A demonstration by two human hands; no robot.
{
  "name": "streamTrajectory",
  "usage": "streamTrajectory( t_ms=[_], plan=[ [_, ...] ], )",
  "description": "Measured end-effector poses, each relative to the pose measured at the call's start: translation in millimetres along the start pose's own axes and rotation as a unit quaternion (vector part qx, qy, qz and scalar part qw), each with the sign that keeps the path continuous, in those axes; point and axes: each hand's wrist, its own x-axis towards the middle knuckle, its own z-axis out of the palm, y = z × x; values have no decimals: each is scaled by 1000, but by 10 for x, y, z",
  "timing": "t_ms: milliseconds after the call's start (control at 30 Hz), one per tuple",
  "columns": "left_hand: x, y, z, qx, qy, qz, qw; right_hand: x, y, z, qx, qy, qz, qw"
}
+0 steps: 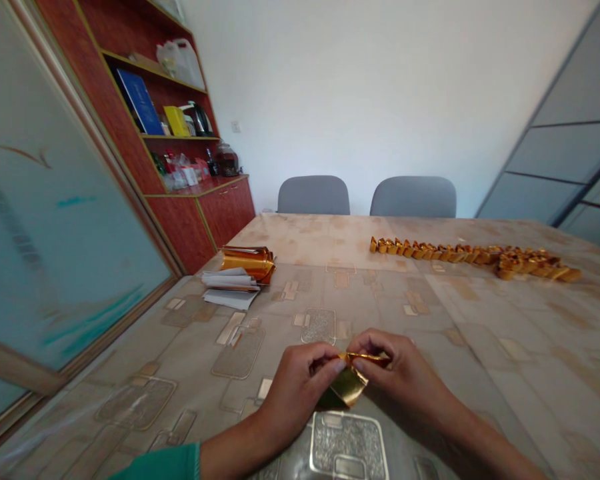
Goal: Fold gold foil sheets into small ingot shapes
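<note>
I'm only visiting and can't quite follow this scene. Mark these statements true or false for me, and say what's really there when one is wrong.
1. The left hand and right hand both grip a piece of gold foil. True.
2. Both hands wear gloves. False: both hands are bare.
3. A long row of small folded gold pieces lies on the table. True.
4. The white paper sheets lie at the right of the table. False: the white paper sheets lie on the left, beside curled gold foil sheets.
5. Two grey chairs stand beyond the table. True.
</note>
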Motion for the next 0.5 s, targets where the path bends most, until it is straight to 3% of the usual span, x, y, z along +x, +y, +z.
streamTrajectory(
  t_ms=[233, 400, 500],
  plan=[
    [-2, 39, -82, 25, -3, 14, 1000, 22, 52, -82, 102, -38, 27, 994],
    [10, 69, -137, 44, -6, 9, 999, 45, 44, -307, 43, -51, 39, 997],
    [8, 61, -131, 62, -13, 14, 998, 30, -4, -377, -46, -51, -10, 998]
  ],
)
